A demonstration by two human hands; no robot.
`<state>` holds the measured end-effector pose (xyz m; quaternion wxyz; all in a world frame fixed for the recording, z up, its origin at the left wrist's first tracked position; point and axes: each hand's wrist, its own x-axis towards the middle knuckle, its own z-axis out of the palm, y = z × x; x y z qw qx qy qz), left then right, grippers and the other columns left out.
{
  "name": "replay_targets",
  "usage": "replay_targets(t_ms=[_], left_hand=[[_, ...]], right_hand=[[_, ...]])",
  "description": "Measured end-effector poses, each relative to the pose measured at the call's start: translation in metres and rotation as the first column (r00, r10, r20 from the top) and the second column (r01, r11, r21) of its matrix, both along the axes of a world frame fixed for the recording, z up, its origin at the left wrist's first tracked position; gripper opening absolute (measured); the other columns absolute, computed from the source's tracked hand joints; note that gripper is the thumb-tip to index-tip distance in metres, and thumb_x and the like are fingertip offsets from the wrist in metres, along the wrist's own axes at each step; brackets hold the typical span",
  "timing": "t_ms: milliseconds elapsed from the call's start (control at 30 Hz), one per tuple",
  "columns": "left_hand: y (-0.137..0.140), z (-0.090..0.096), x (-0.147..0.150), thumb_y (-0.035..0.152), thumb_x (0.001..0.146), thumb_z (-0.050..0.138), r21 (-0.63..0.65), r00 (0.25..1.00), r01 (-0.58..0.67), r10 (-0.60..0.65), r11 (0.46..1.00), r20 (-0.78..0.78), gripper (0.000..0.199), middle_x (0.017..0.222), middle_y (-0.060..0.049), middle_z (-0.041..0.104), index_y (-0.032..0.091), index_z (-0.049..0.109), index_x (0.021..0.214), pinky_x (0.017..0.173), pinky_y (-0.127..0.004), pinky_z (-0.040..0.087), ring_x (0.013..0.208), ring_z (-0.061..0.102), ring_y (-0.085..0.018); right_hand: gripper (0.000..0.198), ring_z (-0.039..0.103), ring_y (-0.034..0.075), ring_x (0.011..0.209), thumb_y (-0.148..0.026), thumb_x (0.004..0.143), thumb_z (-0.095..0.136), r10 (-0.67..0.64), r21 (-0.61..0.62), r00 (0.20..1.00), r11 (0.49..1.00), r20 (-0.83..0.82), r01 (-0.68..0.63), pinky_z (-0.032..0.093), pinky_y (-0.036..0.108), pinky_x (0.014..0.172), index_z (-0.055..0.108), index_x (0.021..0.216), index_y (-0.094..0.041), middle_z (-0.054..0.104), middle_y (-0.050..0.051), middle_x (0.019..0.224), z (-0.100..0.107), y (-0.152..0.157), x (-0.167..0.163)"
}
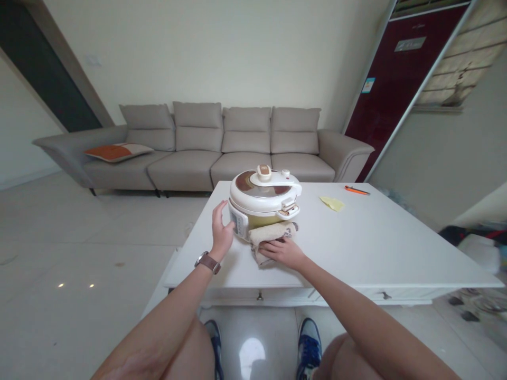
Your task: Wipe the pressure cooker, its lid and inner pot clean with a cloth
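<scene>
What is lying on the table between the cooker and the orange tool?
In the head view, one yellow cloth lies on the white table between the cooker and the orange tool; otherwise that stretch is bare.

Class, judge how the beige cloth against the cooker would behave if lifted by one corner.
The cloth looks crumpled and folded, so probably floppy and light. Pressed by the right hand against the cooker, it likely would not roll or slide.
</scene>
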<state>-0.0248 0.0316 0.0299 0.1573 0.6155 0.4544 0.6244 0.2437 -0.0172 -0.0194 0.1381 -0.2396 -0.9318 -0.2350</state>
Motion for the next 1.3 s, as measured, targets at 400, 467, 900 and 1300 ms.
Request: replay_targets(t_ms=[400,467,900,1300], left_hand=[[-0.002,0.006,-0.013,0.009,0.072,0.057,-0.107,0.997,-0.010,0.019,0.994,0.081,0.062,0.145,-0.007,0.059,0.027,0.060,0.131,0.116,-0.047,0.041,0.140,0.051,-0.028],[-0.002,0.006,-0.014,0.011,0.073,0.056,-0.100,0.998,-0.035,0.041,0.994,0.057,0.049,0.136,-0.008,0.063,0.025,0.065,0.119,0.113,-0.045,0.042,0.134,0.054,-0.027],[-0.026,0.001,0.002,0.033,0.072,0.077,-0.394,0.884,0.092,-0.257,0.915,-0.391,0.026,0.080,0.002,0.068,0.021,0.068,0.093,0.067,-0.027,0.046,0.071,0.062,-0.017],[-0.039,0.015,0.014,0.020,0.087,0.062,-0.196,0.697,0.063,-0.184,0.979,-0.693,0.005,0.092,-0.002,0.065,0.023,0.065,0.090,0.071,-0.030,0.047,0.080,0.065,-0.018]], right_hand=[[0.033,0.056,0.023,0.120,-0.024,0.106,0.051,-0.098,-0.096,0.995,0.991,0.006,0.098,0.042,0.040,0.084,0.060,0.138,-0.024,0.069,0.008,0.132,0.006,-0.006,-0.039],[0.029,0.057,0.022,0.118,-0.024,0.106,0.052,-0.066,-0.137,0.997,0.988,0.048,0.072,0.042,0.039,0.084,0.061,0.133,-0.024,0.070,0.007,0.129,-0.002,-0.004,-0.043],[0.037,0.057,0.026,0.119,-0.024,0.097,0.063,-0.103,-0.279,0.994,0.954,0.031,0.108,0.041,0.039,0.089,0.059,0.134,-0.020,0.066,0.011,0.131,0.003,-0.013,-0.042],[0.016,0.059,0.019,0.079,-0.030,0.099,0.052,-0.296,-0.315,0.742,0.941,-0.602,0.120,0.041,0.031,0.070,0.064,0.091,-0.023,0.064,0.003,0.084,0.081,-0.039,-0.029]])
